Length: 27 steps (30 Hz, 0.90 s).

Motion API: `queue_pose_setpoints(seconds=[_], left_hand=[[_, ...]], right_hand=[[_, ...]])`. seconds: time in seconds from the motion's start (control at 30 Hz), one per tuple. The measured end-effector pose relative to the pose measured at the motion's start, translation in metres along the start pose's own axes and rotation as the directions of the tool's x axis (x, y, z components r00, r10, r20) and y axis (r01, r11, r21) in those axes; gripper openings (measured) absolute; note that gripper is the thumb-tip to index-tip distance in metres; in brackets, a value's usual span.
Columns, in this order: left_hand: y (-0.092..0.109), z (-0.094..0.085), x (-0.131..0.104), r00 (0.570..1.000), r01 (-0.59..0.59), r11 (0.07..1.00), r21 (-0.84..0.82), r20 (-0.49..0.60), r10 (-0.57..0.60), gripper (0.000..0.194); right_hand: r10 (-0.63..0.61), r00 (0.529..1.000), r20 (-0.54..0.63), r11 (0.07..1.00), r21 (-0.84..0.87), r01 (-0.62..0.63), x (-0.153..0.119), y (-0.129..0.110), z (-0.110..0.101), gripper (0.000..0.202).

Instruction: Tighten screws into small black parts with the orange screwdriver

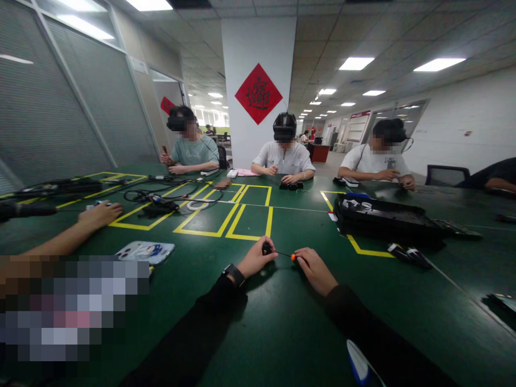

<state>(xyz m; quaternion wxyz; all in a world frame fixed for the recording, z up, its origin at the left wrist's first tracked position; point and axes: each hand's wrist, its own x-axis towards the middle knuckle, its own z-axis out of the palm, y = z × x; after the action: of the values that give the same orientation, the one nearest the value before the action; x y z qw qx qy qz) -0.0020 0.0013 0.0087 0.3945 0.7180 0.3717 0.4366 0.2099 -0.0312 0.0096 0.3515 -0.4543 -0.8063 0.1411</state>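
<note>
Sleeves [193, 328] — screwdriver [293, 258] in right fingers [304, 253], facing black piece [266, 248] in left fingers [269, 257].

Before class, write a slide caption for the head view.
Left hand holds a small black part; right hand, a screwdriver.

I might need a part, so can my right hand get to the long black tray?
Probably, with some stretch: only yellow tape on the tabletop seems to lie between your right hand and the black tray. It grips an orange-collared tool, though.
</note>
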Motion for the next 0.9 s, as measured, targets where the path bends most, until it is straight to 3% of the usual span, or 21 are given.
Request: queue_pose_setpoints(seconds=[0.3, 0.5, 0.9], left_hand=[[0.0, 0.0, 0.0, 1.0, -0.024, 1.0, 0.016, 0.015, 0.023, 0.019], [0.001, -0.001, -0.001, 1.0, -0.02, 1.0, 0.011, 0.004, 0.02, 0.019], [-0.001, 0.0, 0.0, 1.0, -0.026, 1.0, 0.001, -0.006, 0.026, 0.018]], right_hand=[[0.065, 0.997, -0.049, 0.998, -0.017, -0.066, -0.004, -0.004, 0.003, 0.024], [0.005, 0.999, -0.043, 0.997, -0.072, -0.008, -0.003, -0.007, 0.001, 0.018], [0.087, 0.995, -0.044, 0.99, -0.108, -0.092, -0.006, -0.009, 0.0, 0.015]])
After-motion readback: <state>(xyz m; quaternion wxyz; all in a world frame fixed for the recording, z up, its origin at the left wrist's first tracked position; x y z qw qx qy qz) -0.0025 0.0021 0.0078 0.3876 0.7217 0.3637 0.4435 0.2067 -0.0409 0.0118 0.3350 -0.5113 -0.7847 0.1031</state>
